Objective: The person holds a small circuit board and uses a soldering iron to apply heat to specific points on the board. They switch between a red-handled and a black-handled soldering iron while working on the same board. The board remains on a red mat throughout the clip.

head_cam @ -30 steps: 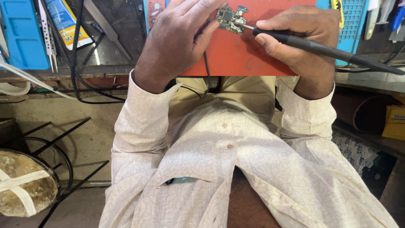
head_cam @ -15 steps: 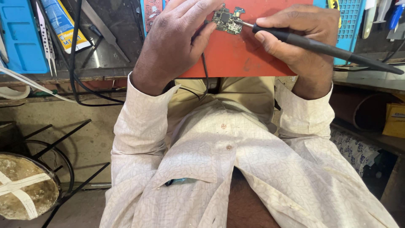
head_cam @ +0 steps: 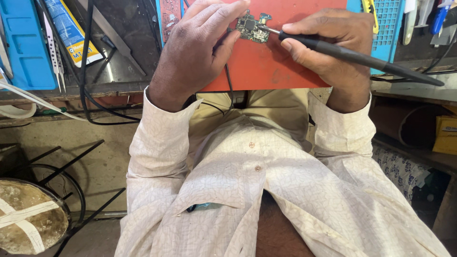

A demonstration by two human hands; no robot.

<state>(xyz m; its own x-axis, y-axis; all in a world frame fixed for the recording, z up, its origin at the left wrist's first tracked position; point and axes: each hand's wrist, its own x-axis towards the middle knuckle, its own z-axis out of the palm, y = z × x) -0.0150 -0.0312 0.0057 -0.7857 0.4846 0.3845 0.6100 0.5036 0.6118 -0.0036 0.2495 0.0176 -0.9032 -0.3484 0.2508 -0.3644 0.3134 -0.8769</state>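
A small dark circuit board [head_cam: 251, 27] lies on an orange-red work mat [head_cam: 266, 66] at the top of the view. My left hand [head_cam: 195, 50] rests on the mat and pins the board's left edge with its fingertips. My right hand [head_cam: 333, 45] grips a black soldering iron [head_cam: 352, 54] like a pen; its metal tip touches the board's right side. The iron's handle runs off to the right. My pale patterned shirt sleeves and lap fill the lower half.
A blue tray [head_cam: 21, 47] with tweezers [head_cam: 52, 47] and a blue-yellow tube [head_cam: 71, 31] lies at the left. A black cable [head_cam: 88, 71] loops over the bench edge. A blue gridded mat [head_cam: 385, 33] and tools sit at the right. A round stool [head_cam: 28, 219] stands lower left.
Both hands and the board sit slightly higher in view as the camera tilts down. The iron tip stays at the board's right edge.
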